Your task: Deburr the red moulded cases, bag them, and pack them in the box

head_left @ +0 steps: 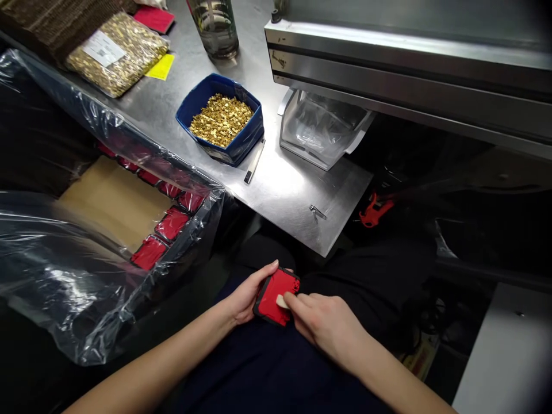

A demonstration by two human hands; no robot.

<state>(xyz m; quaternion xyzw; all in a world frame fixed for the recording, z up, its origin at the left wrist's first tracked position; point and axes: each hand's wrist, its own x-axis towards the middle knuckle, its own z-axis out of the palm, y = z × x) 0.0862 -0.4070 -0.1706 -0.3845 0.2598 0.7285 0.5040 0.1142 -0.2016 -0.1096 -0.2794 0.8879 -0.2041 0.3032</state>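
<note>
My left hand (249,293) is closed around the left edge of a red plastic part with a black rim (273,289), held tilted above my lap. A small off-white piece (282,301), perhaps a cloth or finger cover, shows at the fingertips of my right hand (321,322). These fingers are pinched and press against the red face near its lower right. What the off-white piece is I cannot make out. Similar red parts (173,223) line the edge of a box to the left.
A plastic-lined box (114,198) stands left. On the metal table (280,195) are a blue bin (254,123) of small brass pieces, a cutter knife (254,162), nail clippers (318,212), a clear bin (321,129), a bag of brass pieces (129,49) and a glass (214,29). A metal beam (388,75) spans the upper right.
</note>
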